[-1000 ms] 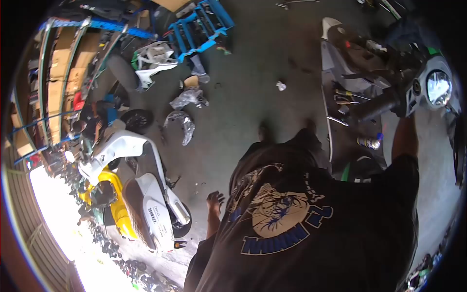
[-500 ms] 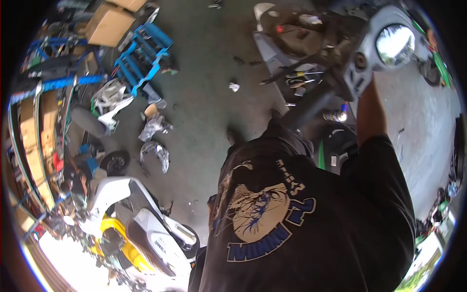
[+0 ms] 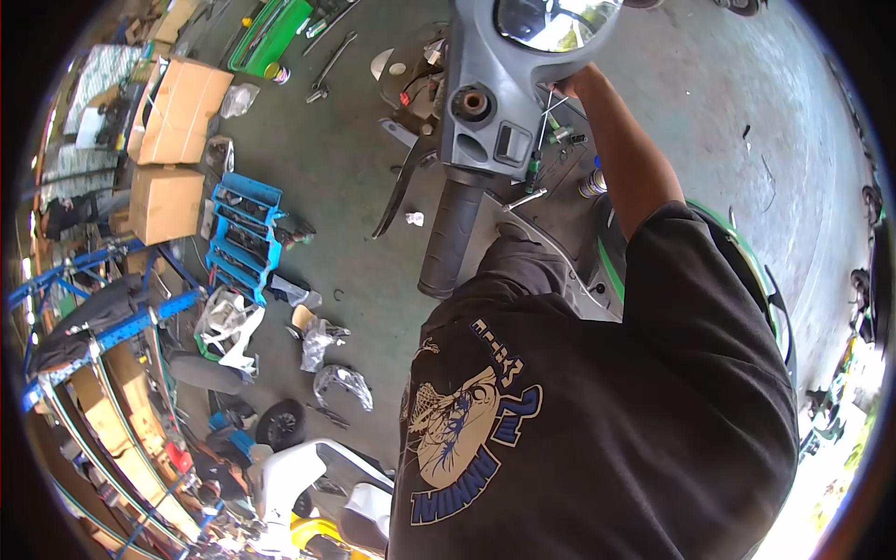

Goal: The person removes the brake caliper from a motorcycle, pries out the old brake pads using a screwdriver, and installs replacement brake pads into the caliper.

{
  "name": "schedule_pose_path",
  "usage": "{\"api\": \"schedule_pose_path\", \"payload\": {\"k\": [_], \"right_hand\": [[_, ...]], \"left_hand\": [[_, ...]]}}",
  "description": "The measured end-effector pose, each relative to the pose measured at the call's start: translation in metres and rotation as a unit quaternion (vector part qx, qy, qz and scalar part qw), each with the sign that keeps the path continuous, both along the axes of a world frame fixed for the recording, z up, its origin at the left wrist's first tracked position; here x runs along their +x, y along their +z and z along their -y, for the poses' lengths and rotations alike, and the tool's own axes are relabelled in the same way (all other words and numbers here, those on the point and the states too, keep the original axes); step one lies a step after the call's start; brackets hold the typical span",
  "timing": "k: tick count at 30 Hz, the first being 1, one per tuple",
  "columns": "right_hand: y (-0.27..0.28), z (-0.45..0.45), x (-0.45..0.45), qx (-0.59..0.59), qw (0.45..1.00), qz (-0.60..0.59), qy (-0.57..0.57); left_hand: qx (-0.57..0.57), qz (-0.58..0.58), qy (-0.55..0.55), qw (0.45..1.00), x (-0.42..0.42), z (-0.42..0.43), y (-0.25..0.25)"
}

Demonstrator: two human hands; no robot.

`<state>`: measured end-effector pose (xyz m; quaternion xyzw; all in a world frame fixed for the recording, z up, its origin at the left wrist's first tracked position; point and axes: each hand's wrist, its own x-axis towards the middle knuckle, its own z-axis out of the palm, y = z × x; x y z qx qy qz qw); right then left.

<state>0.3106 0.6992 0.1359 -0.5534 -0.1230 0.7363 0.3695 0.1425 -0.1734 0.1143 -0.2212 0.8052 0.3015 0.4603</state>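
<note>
My right hand [image 3: 577, 82] reaches behind the grey handlebar cover [image 3: 481, 56] of a scooter. Its fingers look curled, but the cover hides most of them and whatever they hold. Close by, thin metal shafts show, one leading to a green-handled screwdriver [image 3: 534, 173]. A round mirror-like glass [image 3: 558, 21] tops the cover. The black rubber grip [image 3: 452, 238] points toward my body, with the brake lever [image 3: 397, 196] beside it. A metal socket handle [image 3: 525, 199] lies below the cover. My left hand is out of the picture.
On the left are a blue tool box [image 3: 245, 238], cardboard boxes [image 3: 182, 112], loose fairing pieces [image 3: 229, 322] and a wheel [image 3: 280, 425]. A white scooter [image 3: 322, 467] stands lower left, with another person [image 3: 219, 476] near it. A green tray [image 3: 271, 35] and wrench [image 3: 334, 63] lie at the top.
My view has swung right and closer to the handlebar, so the grip and cover look larger and further left. My right arm still reaches up to the handlebar.
</note>
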Motion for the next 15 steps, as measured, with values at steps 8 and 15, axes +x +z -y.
{"api": "schedule_pose_path", "payload": {"k": [8,15], "right_hand": [[-0.069,0.103,-0.004,0.092,0.942,0.274,0.171],[-0.226,0.159,-0.039,0.062,0.813,0.422,0.396]], "left_hand": [[-0.002,-0.009,-0.034,0.999,-0.028,-0.019,0.005],[-0.036,-0.035,-0.039,0.998,-0.051,-0.068,0.018]]}}
